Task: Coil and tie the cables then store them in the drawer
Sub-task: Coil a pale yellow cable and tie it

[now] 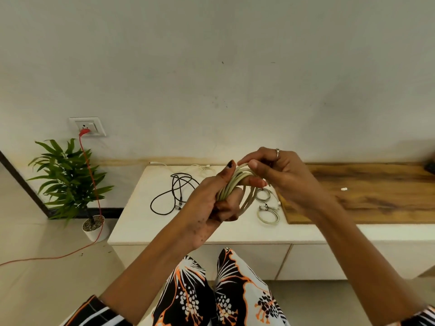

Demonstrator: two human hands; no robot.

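Note:
A pale grey-beige cable [231,185] is wound into several loops and held above the low white cabinet [146,227]. My left hand [211,203] grips the bundle of loops from below. My right hand [277,175] pinches the top of the coil between thumb and fingers. On the cabinet top lie a loose black cable [175,192], a loose white cable [200,168] at the back, and two small tied grey coils [268,214] to the right of my hands. Drawer fronts [313,262] below the top are closed.
A wooden slab [367,191] covers the cabinet's right part, with a small white piece [344,189] on it. A potted plant [70,184] stands on the floor at left. A red cord [94,184] runs from the wall socket [88,126] down across the floor.

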